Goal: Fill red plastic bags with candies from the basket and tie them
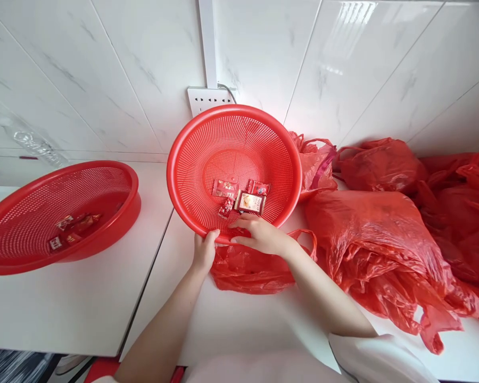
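Observation:
A red perforated plastic basket (235,114) is tipped toward me, its near side over a red plastic bag (251,271). Several small wrapped packets lie low inside it: a brown-bordered one with a pale label (250,202), a flat red one (225,188), and smaller red ones. My left hand (205,252) is closed on the near rim, thumb on top. Just right of it, my right hand (261,234) reaches over the rim, its fingers curled below the packets. Something red shows between thumb and fingers; whether it is a packet or the basket wall is unclear.
On the left, a second red basket (133,205) stands tilted, with several wrapped packets (74,231) inside. A clear plastic bottle (40,149) lies behind it. Filled red plastic bags (383,239) crowd the right side. A power strip (209,98) is against the tiled wall.

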Demonstrator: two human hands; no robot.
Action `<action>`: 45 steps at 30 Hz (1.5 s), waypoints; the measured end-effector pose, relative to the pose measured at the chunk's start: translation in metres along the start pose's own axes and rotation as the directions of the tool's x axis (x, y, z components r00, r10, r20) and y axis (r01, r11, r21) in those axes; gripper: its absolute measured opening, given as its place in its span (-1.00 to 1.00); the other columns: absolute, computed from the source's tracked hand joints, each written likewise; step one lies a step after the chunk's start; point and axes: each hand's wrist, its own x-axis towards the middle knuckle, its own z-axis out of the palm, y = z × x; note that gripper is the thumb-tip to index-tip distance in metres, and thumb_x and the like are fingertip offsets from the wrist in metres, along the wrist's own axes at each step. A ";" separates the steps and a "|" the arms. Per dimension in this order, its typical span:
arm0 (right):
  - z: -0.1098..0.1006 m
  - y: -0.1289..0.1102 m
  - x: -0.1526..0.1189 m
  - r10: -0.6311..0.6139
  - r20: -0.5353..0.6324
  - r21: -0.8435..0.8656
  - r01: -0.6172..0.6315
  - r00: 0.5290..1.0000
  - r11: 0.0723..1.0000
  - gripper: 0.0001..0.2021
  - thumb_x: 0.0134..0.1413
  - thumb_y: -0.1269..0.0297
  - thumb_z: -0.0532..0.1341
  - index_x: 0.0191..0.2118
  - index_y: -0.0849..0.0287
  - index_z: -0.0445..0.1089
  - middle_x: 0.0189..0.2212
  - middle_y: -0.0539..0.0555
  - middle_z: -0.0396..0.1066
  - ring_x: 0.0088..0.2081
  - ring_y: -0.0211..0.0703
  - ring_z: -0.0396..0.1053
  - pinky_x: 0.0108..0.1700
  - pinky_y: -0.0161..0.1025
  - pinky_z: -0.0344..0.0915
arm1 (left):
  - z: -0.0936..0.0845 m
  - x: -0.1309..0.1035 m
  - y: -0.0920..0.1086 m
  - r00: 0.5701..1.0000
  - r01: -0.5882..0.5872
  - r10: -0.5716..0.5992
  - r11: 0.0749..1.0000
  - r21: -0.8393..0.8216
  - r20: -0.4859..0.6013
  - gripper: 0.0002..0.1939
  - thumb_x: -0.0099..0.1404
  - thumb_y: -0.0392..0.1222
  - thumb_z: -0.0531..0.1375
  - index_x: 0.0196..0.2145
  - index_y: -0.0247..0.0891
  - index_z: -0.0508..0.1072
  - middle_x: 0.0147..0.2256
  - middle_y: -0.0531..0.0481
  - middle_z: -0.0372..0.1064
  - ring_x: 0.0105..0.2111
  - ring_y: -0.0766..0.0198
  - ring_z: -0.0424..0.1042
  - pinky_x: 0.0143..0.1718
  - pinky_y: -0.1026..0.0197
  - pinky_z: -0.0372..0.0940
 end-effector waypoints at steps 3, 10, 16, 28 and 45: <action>-0.005 0.005 0.000 0.021 -0.015 0.107 -0.019 1.000 0.994 -0.74 0.04 0.33 0.30 -0.10 0.15 0.49 -0.19 0.11 0.46 -0.18 -0.13 0.41 -0.08 -0.18 0.32 | -0.003 0.003 0.000 0.999 -0.029 0.029 0.999 0.026 -0.032 -0.76 0.11 -0.21 0.24 -0.21 -0.23 0.46 -0.29 0.02 0.45 -0.38 0.26 0.43 -0.37 0.26 0.34; -0.016 0.020 0.005 0.333 -0.150 0.687 -0.144 0.931 0.712 -0.69 -0.07 0.17 0.35 -0.21 0.24 0.46 -0.32 0.07 0.50 -0.29 -0.20 0.44 -0.15 -0.21 0.33 | -0.003 0.005 0.003 0.998 -0.029 0.030 0.999 0.015 -0.057 -0.78 0.08 -0.20 0.25 -0.26 -0.24 0.44 -0.30 0.00 0.43 -0.33 0.19 0.45 -0.38 0.24 0.37; -0.037 0.012 -0.007 0.290 -0.135 0.590 -0.158 0.948 0.792 -0.71 0.08 0.13 0.25 -0.18 0.24 0.49 -0.27 0.08 0.52 -0.23 -0.17 0.45 -0.10 -0.21 0.31 | -0.001 0.005 0.005 0.996 0.005 -0.009 0.999 -0.043 -0.084 -0.73 0.06 -0.19 0.25 -0.23 -0.24 0.43 -0.29 0.00 0.43 -0.36 0.19 0.47 -0.46 0.25 0.37; 0.007 0.005 0.006 0.208 -0.153 0.064 -0.200 0.966 0.978 -0.30 0.22 -0.12 0.04 0.35 0.16 0.00 0.35 0.24 -0.07 0.36 0.13 -0.13 0.32 0.12 -0.10 | 0.008 -0.012 0.005 0.993 -0.044 0.041 0.999 0.024 0.107 -0.72 0.16 -0.23 0.19 -0.14 -0.22 0.48 -0.18 -0.04 0.49 -0.19 0.15 0.48 -0.15 0.16 0.37; -0.007 0.019 0.005 0.321 0.060 0.909 -0.185 0.945 0.374 -0.51 -0.14 0.19 0.42 -0.02 0.19 0.50 -0.28 0.01 0.51 -0.25 -0.23 0.46 -0.02 -0.13 0.43 | 0.000 0.003 0.011 0.998 -0.040 0.037 0.996 -0.076 -0.047 -0.75 0.08 -0.20 0.24 -0.23 -0.23 0.43 -0.28 -0.02 0.44 -0.26 0.14 0.48 -0.39 0.22 0.40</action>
